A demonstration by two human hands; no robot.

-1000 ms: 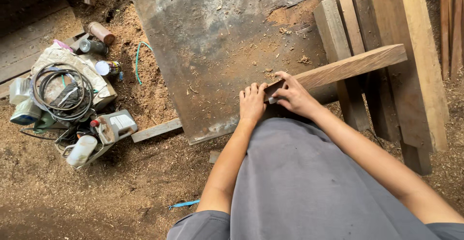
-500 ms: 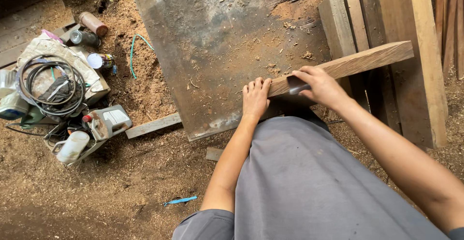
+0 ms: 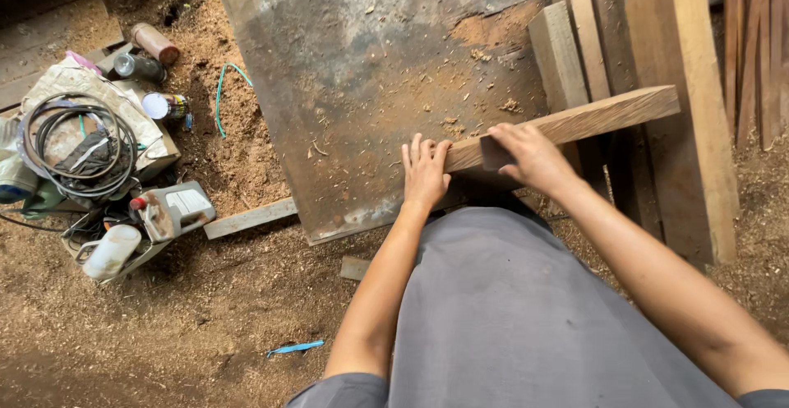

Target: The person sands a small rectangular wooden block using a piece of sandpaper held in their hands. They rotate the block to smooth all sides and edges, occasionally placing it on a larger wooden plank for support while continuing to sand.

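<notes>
A long wooden plank (image 3: 592,119) lies slanted across a large grey metal sheet (image 3: 370,87) dusted with wood chips. My left hand (image 3: 425,171) rests flat with fingers spread at the plank's near end, pressing on it. My right hand (image 3: 530,155) is a little further along the plank, closed over a small dark block (image 3: 494,153) that sits against the plank's face. My grey-clad lap (image 3: 509,309) fills the lower middle of the view.
Sawdust covers the ground. Left: a coiled black cable (image 3: 78,141) on a sack, spray cans (image 3: 156,44), a white bottle (image 3: 111,250) and a small grey device (image 3: 177,209). Thick timber boards (image 3: 690,129) are stacked at the right. A blue scrap (image 3: 294,347) lies below.
My right hand has slid along the plank to the right, away from my left hand, with the dark block under it. My left hand has stayed at the plank's near end.
</notes>
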